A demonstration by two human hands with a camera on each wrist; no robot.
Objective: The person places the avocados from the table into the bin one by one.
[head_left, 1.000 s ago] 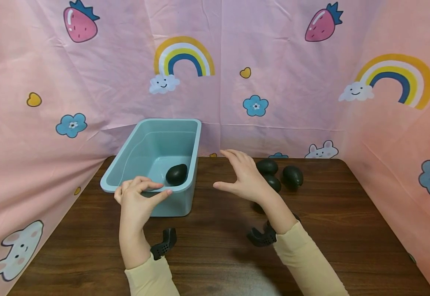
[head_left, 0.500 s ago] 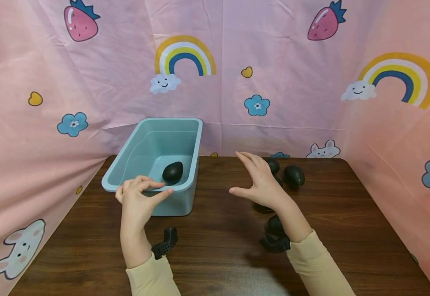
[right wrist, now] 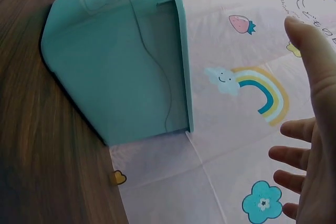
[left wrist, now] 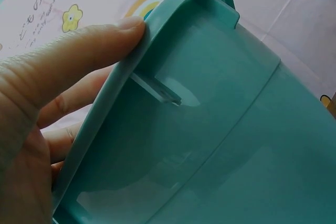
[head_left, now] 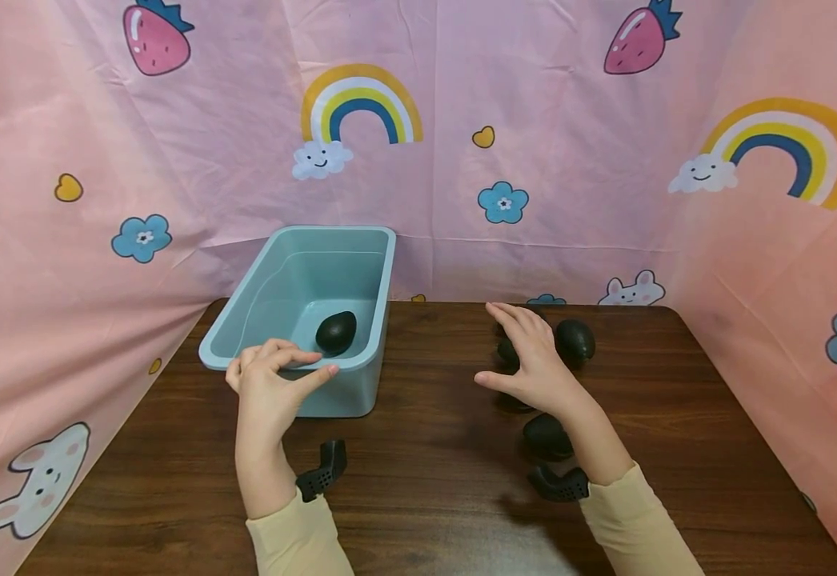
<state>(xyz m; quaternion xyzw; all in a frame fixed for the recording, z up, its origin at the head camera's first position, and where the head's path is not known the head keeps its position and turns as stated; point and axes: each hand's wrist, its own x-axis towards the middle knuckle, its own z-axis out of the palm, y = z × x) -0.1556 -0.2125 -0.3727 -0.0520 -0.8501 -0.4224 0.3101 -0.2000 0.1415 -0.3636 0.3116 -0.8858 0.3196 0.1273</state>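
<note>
A light blue plastic bin (head_left: 352, 392) stands at the left of the table, with one dark avocado (head_left: 336, 333) lying inside near its front right corner. My left hand (head_left: 267, 396) grips the bin's front rim; the left wrist view shows the thumb (left wrist: 100, 45) on the rim and the other fingers behind it. My right hand (head_left: 537, 372) hovers with nothing in it, thumb and fingers spread apart. Around and partly behind it are several dark avocados, among them a far right avocado (head_left: 574, 342) and a near avocado (head_left: 546, 437) by the wrist.
The dark wooden table (head_left: 433, 488) meets a pink patterned cloth (head_left: 404, 192) at the back and sides. Each wrist carries a black mount, such as the right mount (head_left: 558, 485). The bin's side wall (right wrist: 110, 72) shows in the right wrist view.
My right hand has moved right, away from the bin, over the avocados, uncovering the near one. The avocado in the bin has shifted slightly left. My left hand stays on the rim.
</note>
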